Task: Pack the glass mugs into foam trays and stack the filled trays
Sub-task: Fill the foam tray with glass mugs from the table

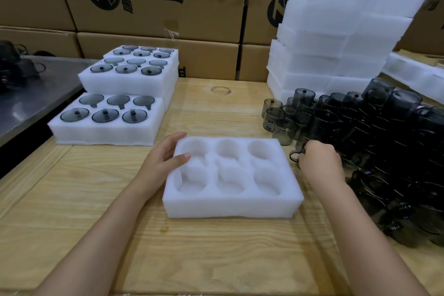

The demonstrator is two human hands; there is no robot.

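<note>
An empty white foam tray (pixel 230 206) with several round pockets lies on the wooden table in front of me. My left hand (pixel 163 158) holds its far left corner, thumb on top of the foam. My right hand (pixel 318 160) is just right of the tray, fingers curled round a smoky grey glass mug (pixel 296 152) at the edge of the mug pile (pixel 384 142). Filled trays (pixel 108 127) holding mugs and lids sit stacked at the left.
A tall stack of empty foam trays (pixel 336 38) stands at the back right. Cardboard boxes (pixel 156 2) wall off the rear. A metal table (pixel 31 94) adjoins at the left. Bare wood (pixel 168 247) lies in the foreground.
</note>
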